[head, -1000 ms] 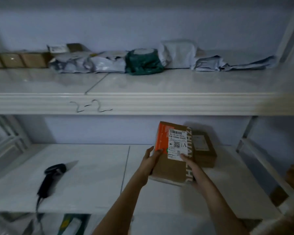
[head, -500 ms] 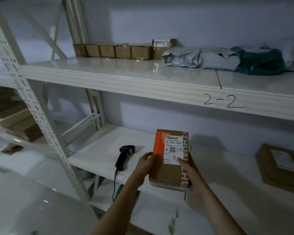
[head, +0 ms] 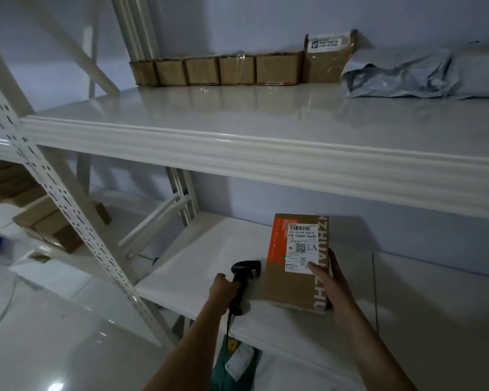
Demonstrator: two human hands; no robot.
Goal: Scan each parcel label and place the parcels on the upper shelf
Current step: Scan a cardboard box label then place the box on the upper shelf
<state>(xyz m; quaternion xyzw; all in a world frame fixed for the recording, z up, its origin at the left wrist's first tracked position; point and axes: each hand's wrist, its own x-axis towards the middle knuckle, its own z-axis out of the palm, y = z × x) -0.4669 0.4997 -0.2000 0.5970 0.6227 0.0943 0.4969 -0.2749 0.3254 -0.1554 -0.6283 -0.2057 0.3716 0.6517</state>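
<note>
Lower shelf (head: 198,266) front edge: left hand (head: 223,289) grips scanner (head: 244,275), right hand (head: 332,289) clasps parcel (head: 294,266); aim squarely at label (head: 302,248)

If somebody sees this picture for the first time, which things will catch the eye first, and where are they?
First the cardboard parcel with an orange stripe and white label, held by the right hand over the lower shelf. Beside it, the left hand grips a black scanner. On the upper shelf, a row of brown boxes stands at the back.
</note>
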